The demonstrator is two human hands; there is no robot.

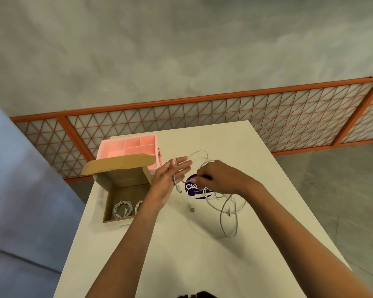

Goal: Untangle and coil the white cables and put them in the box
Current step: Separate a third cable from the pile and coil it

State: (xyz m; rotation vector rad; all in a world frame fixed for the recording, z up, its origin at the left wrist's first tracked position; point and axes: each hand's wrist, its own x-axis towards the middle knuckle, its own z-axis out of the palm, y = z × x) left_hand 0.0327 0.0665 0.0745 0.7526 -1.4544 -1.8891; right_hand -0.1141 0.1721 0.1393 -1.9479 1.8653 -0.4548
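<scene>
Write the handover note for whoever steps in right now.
Left hand: flat, fingers straight, white cable looped around them, plug hanging below.
Right hand: fingers pinched on the same cable, mid-wind.
Done: two coiled cables lie in the cardboard box.
Left: finish this coil and box it, then untangle the loose cables on the table. Pink organizer unused.
</scene>
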